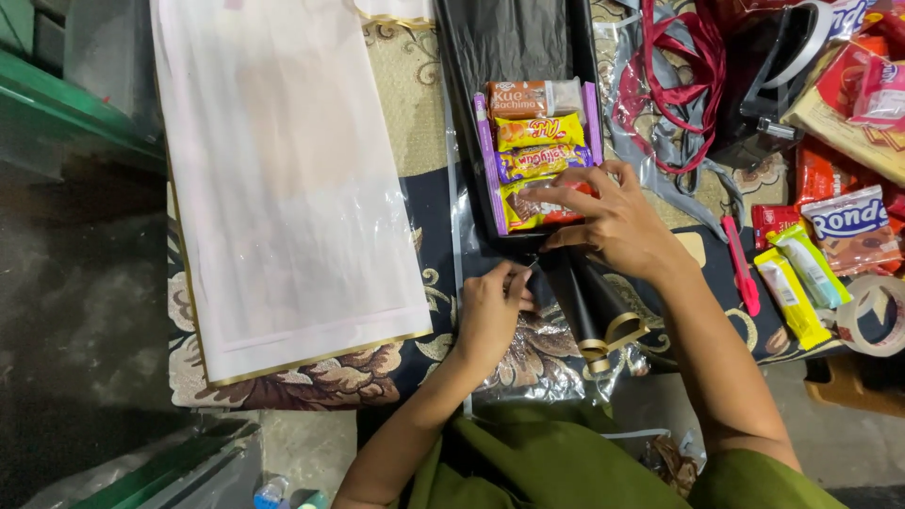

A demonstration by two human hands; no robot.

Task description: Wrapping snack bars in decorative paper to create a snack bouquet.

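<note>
A row of wrapped snack bars (539, 158) lies stacked on a black wrapping sheet (504, 42), flanked by two purple bars. My right hand (613, 221) rests on the lowest yellow-and-red snack packet (525, 209), fingers spread and pressing it. My left hand (490, 306) pinches the near edge of the black sheet just below the snacks. A rolled end of the black sheet with a gold edge (596, 325) curls beside my left hand.
A large white sheet with gold trim (283, 179) lies at left on a patterned cloth (368, 368). At right are red ribbon (679, 75), a red cutter (742, 266), a roll of tape (872, 316) and several loose snack packets (830, 236).
</note>
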